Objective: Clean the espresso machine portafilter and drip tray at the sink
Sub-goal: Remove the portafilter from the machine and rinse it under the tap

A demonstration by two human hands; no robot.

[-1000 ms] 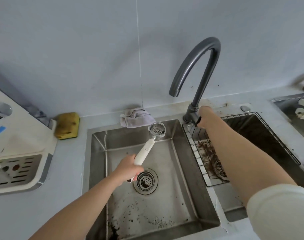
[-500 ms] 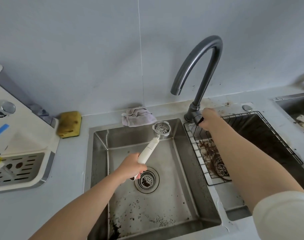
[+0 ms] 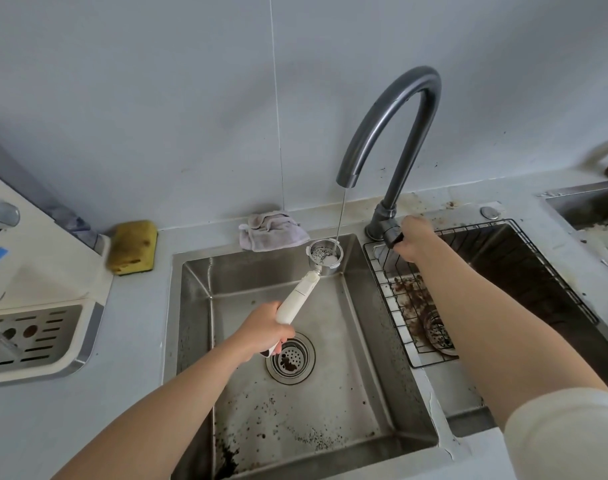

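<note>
The portafilter (image 3: 297,301) is being held under the faucet (image 3: 408,157), its handle wrapped in the left hand's (image 3: 261,332) grip. The lever (image 3: 392,238) is being clasped by the outstretched right hand's (image 3: 416,242) grip.

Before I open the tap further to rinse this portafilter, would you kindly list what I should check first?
1. Left hand grips the portafilter handle: ok.
2. Basket sits under the faucet spout: ok.
3. Water stream lands inside the basket: ok.
4. Right hand holds the faucet lever: ok.
5. Basket free of grounds: cannot tell.
6. Drain strainer clear: not ok, dark grounds lie in it.
</note>
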